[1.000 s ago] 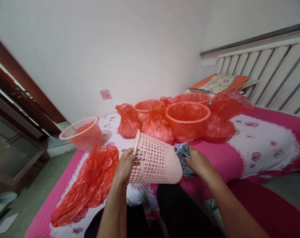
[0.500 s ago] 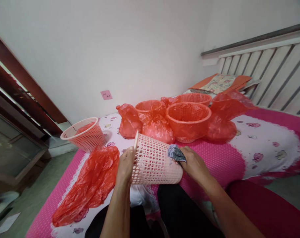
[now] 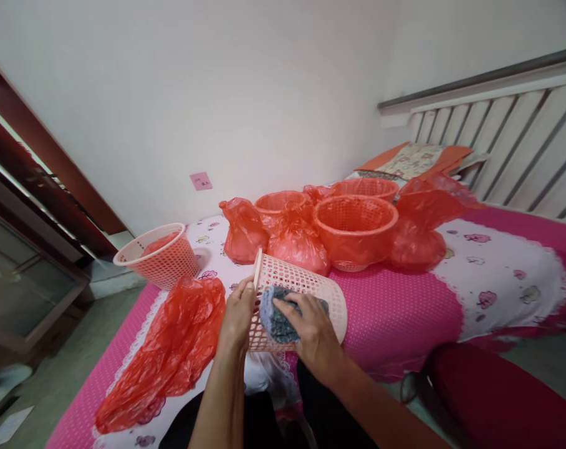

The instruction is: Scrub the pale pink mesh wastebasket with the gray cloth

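Head view: from where I stand, the left hand (image 3: 237, 312) has its grip closed on the rim of a pale pink lattice basket (image 3: 302, 277), which lies tipped on its side, mouth leftward, over the person's lap at the edge of the bed (image 3: 395, 305). I can't tell whether the lap bears its weight. The right hand (image 3: 316, 333) grasps a grey cloth (image 3: 276, 318) loosely, fingers spread, against the lattice. If that hand pushes harder than the rim hold resists, I'd expect the basket to roll or slip; the cloth could also snag in the holes. A jolt away from the person might knock the red-wrapped basket (image 3: 355, 246) close behind. The crumpled red bag (image 3: 171, 349) lies to the left.
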Tool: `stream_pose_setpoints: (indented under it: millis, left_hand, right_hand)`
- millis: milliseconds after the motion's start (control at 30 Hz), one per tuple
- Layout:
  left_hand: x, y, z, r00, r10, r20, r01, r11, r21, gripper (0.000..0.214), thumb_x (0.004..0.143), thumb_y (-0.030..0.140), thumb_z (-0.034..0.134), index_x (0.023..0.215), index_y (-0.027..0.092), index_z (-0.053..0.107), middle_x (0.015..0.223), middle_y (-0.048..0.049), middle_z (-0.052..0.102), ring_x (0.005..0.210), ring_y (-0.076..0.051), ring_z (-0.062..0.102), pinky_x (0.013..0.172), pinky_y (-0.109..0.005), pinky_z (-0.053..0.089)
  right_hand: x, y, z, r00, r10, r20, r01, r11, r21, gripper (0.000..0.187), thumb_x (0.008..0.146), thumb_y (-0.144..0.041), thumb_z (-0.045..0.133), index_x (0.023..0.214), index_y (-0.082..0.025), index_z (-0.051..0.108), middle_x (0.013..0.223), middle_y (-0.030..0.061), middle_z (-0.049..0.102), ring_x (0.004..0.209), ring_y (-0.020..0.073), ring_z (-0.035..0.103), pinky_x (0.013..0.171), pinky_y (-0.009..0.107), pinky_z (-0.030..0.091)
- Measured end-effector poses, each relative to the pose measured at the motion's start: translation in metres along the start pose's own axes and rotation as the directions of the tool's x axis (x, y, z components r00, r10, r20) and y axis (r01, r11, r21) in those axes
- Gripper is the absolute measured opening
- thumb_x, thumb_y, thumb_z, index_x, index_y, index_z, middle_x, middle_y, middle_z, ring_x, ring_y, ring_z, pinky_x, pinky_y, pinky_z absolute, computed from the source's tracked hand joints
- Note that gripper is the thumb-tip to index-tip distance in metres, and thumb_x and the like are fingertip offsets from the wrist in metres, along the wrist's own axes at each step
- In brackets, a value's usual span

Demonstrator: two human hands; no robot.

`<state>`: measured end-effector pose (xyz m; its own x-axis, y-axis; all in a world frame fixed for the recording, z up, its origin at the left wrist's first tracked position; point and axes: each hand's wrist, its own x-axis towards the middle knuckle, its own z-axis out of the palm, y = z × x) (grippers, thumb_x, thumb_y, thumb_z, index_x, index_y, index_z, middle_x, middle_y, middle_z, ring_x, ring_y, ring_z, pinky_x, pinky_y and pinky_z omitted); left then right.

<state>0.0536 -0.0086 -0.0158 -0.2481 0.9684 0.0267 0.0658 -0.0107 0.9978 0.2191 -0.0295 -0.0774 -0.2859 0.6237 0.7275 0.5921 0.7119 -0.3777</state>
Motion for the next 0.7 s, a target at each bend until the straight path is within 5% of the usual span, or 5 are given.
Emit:
stream_pose_setpoints:
  millis: [167,300,467,700]
  left_hand:
    - [0.005,-0.009,-0.003,0.993,0.080,0.089,-0.073,0.994,-0.081,0.051,0.083,0.047,0.063,0.124,0.017,0.069,0.110,-0.0085,0.078,0.104,-0.026,0.070,0.094,-0.037,0.052]
    - [0.007,-0.009,-0.005,0.989,0.100,0.108,-0.095,0.994,-0.046,0.051,0.084,0.047,0.063,0.125,0.018,0.070,0.114,-0.0091,0.078,0.119,-0.029,0.065,0.099,-0.039,0.051]
    - [0.005,-0.007,-0.003,0.981,0.142,0.132,-0.136,0.989,-0.051,0.050,0.085,0.048,0.064,0.123,0.017,0.071,0.115,-0.0101,0.077,0.117,-0.029,0.067,0.107,-0.042,0.047]
    - [0.002,-0.003,-0.001,0.978,0.149,0.146,-0.144,0.989,-0.043,0.050,0.083,0.052,0.067,0.120,0.018,0.074,0.113,-0.0103,0.077,0.111,-0.030,0.067,0.099,-0.041,0.052]
  right_hand:
    - [0.000,-0.016,0.010,0.997,-0.083,-0.002,0.083,0.995,-0.060,0.051,0.092,-0.004,0.047,0.137,-0.023,0.061,0.125,0.0113,0.064,0.113,0.0267,0.056,0.096,0.042,0.045]
    - [0.006,-0.014,0.009,0.996,-0.087,0.002,0.087,0.994,-0.071,0.044,0.097,-0.012,0.050,0.138,-0.024,0.061,0.125,0.0113,0.065,0.114,0.0269,0.056,0.097,0.042,0.044]
    - [0.020,-0.007,0.006,0.992,-0.124,-0.025,0.121,0.988,-0.097,0.039,0.099,-0.014,0.049,0.134,-0.023,0.064,0.124,0.0104,0.066,0.115,0.0255,0.055,0.099,0.040,0.041]
    - [0.041,0.006,0.004,0.985,-0.151,-0.089,0.143,0.985,-0.094,0.032,0.101,-0.023,0.053,0.130,-0.022,0.066,0.125,0.0105,0.067,0.117,0.0265,0.054,0.100,0.042,0.039]
